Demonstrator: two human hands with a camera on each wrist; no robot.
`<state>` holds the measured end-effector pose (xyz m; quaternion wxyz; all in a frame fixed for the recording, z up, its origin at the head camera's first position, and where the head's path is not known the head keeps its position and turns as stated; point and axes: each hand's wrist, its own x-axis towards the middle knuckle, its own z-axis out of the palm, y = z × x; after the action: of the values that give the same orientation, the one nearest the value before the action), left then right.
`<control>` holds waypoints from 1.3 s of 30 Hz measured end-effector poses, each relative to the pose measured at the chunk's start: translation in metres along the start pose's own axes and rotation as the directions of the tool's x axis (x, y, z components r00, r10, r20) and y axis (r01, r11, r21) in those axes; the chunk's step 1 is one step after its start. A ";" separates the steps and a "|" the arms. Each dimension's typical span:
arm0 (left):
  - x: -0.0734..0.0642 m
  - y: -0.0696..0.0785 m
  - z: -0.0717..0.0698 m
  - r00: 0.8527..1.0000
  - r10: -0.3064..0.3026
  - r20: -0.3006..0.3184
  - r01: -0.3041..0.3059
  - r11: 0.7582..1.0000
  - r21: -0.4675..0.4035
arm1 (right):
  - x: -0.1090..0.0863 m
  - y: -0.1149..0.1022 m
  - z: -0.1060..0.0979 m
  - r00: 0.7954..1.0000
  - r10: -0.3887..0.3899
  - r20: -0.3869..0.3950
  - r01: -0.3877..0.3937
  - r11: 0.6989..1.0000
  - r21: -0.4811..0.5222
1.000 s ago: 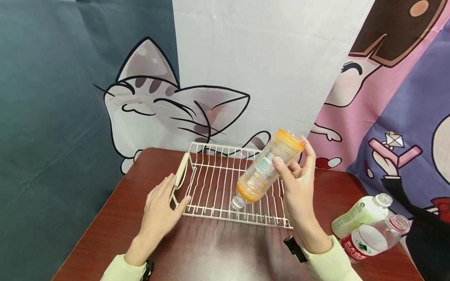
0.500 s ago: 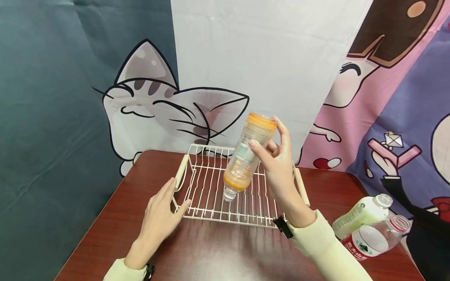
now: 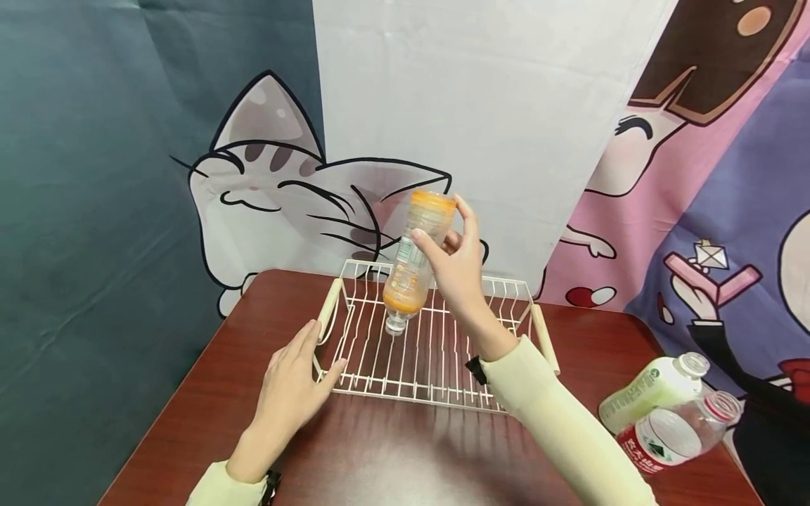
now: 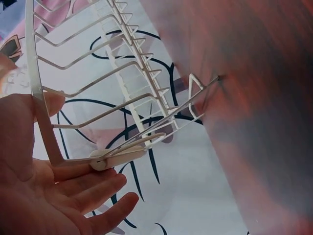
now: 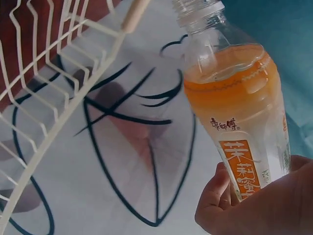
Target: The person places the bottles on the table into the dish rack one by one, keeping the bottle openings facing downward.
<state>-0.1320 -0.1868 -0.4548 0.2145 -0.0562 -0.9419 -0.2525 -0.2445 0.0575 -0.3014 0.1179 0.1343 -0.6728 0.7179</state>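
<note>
My right hand (image 3: pixel 458 270) grips a clear plastic drink bottle (image 3: pixel 405 277) with orange bands, near its base. Neck down and slightly tilted, it hangs uncapped above the left half of a white wire rack (image 3: pixel 414 400). The right wrist view shows orange on the shoulder of the bottle (image 5: pixel 239 122) and a label with Chinese characters. At the rack's front left corner is my left hand (image 3: pixel 291 393), its fingers extended beside the pale handle (image 3: pixel 329 302). In the left wrist view the thumb of that hand (image 4: pixel 63 196) lies by the front wire, apart from the fingers.
On the right of the brown table (image 3: pixel 209 422) are a white-green bottle (image 3: pixel 652 386) and a clear bottle with a red label (image 3: pixel 671 432), both uncapped. A second pale handle (image 3: pixel 545 341) is on the rack's right side. A printed cloth (image 3: pixel 506 105) hangs behind.
My right hand has carried the bottle left and farther back over the rack, and the bottle has turned closer to vertical. The left hand stays at the rack's corner.
</note>
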 end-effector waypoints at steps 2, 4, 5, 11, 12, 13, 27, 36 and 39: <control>-0.001 0.000 -0.001 1.000 -0.007 0.003 0.007 1.000 0.003 | 0.005 0.007 0.004 1.000 0.010 -0.012 -0.010 1.000 -0.016; -0.001 0.000 -0.001 1.000 -0.012 0.008 0.012 1.000 0.007 | 0.009 0.014 0.009 1.000 0.020 -0.023 -0.021 0.999 -0.039; -0.001 0.000 -0.002 1.000 -0.016 0.010 0.015 1.000 0.008 | 0.011 0.017 0.011 0.999 0.027 -0.025 -0.028 0.999 -0.047; 0.001 0.001 -0.003 1.000 -0.022 0.014 0.022 0.999 0.024 | 0.024 0.037 0.026 0.997 0.060 -0.046 -0.066 0.988 -0.138; 0.001 0.002 -0.002 1.000 -0.023 0.011 0.023 0.999 0.027 | 0.026 0.040 0.029 0.996 0.069 -0.048 -0.076 0.985 -0.154; 0.001 0.002 -0.002 1.000 -0.025 0.009 0.025 0.999 0.029 | 0.028 0.043 0.031 0.996 0.078 -0.048 -0.085 0.982 -0.171; 0.002 0.007 0.002 0.999 -0.040 0.009 0.040 0.999 0.034 | 0.036 0.083 0.049 0.990 0.122 -0.073 -0.141 0.906 -0.400; 0.001 0.006 0.003 0.999 -0.038 0.006 0.038 0.998 0.042 | 0.036 0.098 0.058 0.985 0.146 -0.096 -0.173 0.888 -0.427; 0.001 0.006 0.003 0.999 -0.043 0.004 0.042 0.998 0.040 | 0.037 0.102 0.062 0.984 0.148 -0.098 -0.176 0.885 -0.430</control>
<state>-0.1323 -0.1798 -0.4540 0.2078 -0.0324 -0.9482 -0.2380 -0.3132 -0.0115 -0.3803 0.1056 0.0251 -0.8215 0.5597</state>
